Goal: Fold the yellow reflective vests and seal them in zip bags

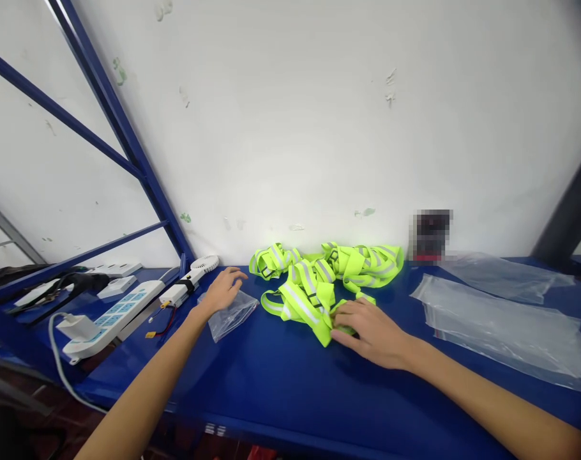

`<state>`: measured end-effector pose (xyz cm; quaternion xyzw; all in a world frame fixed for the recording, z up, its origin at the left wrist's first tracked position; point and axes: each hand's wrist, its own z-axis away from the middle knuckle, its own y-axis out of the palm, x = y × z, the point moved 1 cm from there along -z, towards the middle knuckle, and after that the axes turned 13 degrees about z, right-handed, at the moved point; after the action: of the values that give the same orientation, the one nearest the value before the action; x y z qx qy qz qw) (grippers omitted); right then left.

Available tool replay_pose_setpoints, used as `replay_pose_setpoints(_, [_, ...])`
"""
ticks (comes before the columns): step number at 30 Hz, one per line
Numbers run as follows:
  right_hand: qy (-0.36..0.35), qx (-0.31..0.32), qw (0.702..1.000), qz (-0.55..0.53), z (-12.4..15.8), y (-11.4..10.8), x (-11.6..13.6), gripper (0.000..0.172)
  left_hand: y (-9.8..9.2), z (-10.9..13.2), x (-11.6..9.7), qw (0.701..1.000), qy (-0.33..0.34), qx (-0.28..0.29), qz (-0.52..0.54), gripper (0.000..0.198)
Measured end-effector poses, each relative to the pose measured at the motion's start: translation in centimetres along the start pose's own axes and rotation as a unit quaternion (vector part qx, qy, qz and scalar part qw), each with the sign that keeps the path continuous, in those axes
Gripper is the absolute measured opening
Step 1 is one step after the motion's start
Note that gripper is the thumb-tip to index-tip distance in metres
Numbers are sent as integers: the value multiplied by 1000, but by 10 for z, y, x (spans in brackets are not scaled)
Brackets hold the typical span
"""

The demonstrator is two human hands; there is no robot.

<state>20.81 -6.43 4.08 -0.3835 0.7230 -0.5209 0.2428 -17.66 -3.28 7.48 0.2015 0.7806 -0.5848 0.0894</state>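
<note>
A pile of fluorescent yellow reflective safety straps (304,294), with silvery bands and dark buckles, lies on the blue table against the wall. At its right front edge is my right hand (369,332), thumb and fingers bent around a yellow strap; the fingertips are partly hidden among the folds. My left hand (222,291) is left of the pile, open with its fingers stretched forward. A small clear plastic bag (230,314) lies flat beneath and beside that hand. Whether the left hand touches the bag, I cannot tell.
Clear plastic bags (505,322) lie in a stack on the right. A blurred dark object (431,234) leans against the wall. To the left are a white handheld fan (204,263), a wired battery pack (174,294) and a power strip (115,319). A blue metal frame (142,166) rises there.
</note>
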Motion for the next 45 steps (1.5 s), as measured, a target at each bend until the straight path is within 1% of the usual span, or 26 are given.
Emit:
replay_pose_setpoints(2, [61, -11, 998, 0, 10, -7, -8, 50, 7, -2, -14, 999, 19, -30, 1, 37])
replay_pose_setpoints(3, [99, -22, 995, 3, 13, -9, -12, 54, 11, -4, -24, 998, 36, -42, 7, 36])
replay_pose_setpoints(5, [164, -57, 985, 2, 17, -14, -17, 55, 21, -6, -54, 995, 86, -54, 26, 34])
replay_pose_setpoints(7, [205, -88, 975, -10, 17, -17, -20, 48, 36, -9, -90, 985, 165, -24, 42, 31])
replay_pose_setpoints(9, [234, -86, 968, -32, 15, -18, -22, 37, 53, -12, -124, 977, 211, 32, 23, 31])
replay_pose_setpoints(10, [248, -72, 965, -41, 14, -18, -23, 33, 62, -14, -139, 975, 213, 61, 9, 33])
replay_pose_setpoints(12, [271, -34, 960, -57, 13, -16, -24, 39, 78, -18, -158, 975, 194, 110, -13, 42])
replay_pose_setpoints(14, [285, 4, 956, -73, 13, -14, -25, 50, 87, -19, -165, 972, 179, 153, 5, 49])
replay_pose_setpoints(16, [289, 36, 952, -93, 13, -10, -27, 59, 89, -15, -164, 961, 179, 199, 67, 50])
replay_pose_setpoints(18, [278, 36, 953, -111, 15, -7, -28, 67, 87, -8, -161, 939, 192, 240, 153, 51])
replay_pose_setpoints(20, [255, 8, 957, -138, 16, -6, -29, 73, 84, 0, -159, 920, 218, 241, 221, 53])
replay_pose_setpoints(21, [242, -9, 957, -161, 17, -6, -29, 75, 83, 3, -159, 918, 236, 218, 233, 54])
replay_pose_setpoints(22, [232, -25, 954, -189, 17, -6, -30, 76, 82, 5, -159, 922, 257, 178, 227, 54])
replay_pose_setpoints(24, [224, -55, 937, -261, 17, -7, -30, 74, 84, 7, -158, 935, 309, 65, 164, 47])
replay_pose_setpoints(25, [229, -72, 920, -308, 16, -7, -31, 73, 85, 6, -157, 933, 337, 1, 125, 43])
replay_pose_setpoints(26, [241, -87, 895, -366, 14, -7, -32, 73, 87, 6, -155, 924, 365, -61, 92, 40])
replay_pose_setpoints(27, [256, -97, 859, -433, 13, -7, -32, 72, 89, 5, -153, 910, 393, -116, 68, 39])
replay_pose_setpoints(29, [286, -103, 764, -569, 8, -6, -34, 70, 91, 4, -151, 873, 441, -204, 48, 42])
replay_pose_setpoints(30, [292, -99, 718, -624, 7, -6, -34, 69, 91, 5, -150, 855, 459, -238, 45, 45])
replay_pose_setpoints(31, [289, -89, 681, -667, 5, -5, -34, 68, 91, 6, -151, 838, 476, -263, 42, 48])
replay_pose_setpoints(32, [278, -76, 656, -698, 4, -5, -34, 66, 90, 8, -153, 825, 489, -281, 37, 50])
replay_pose_setpoints(33, [264, -62, 642, -717, 4, -6, -33, 63, 88, 10, -155, 814, 500, -295, 31, 51])
replay_pose_setpoints(35, [229, -34, 646, -727, 5, -6, -31, 51, 86, 14, -161, 800, 515, -308, 16, 52])
replay_pose_setpoints(38, [188, -25, 685, -703, 7, -7, -26, 40, 84, 17, -168, 792, 529, -304, 19, 56])
replay_pose_setpoints(41, [167, -63, 741, -647, 7, -9, -23, 33, 88, 17, -167, 805, 519, -280, 63, 68])
replay_pose_setpoints(45, [156, -142, 843, -494, 7, -15, -21, 30, 93, 12, -160, 849, 448, -247, 133, 79])
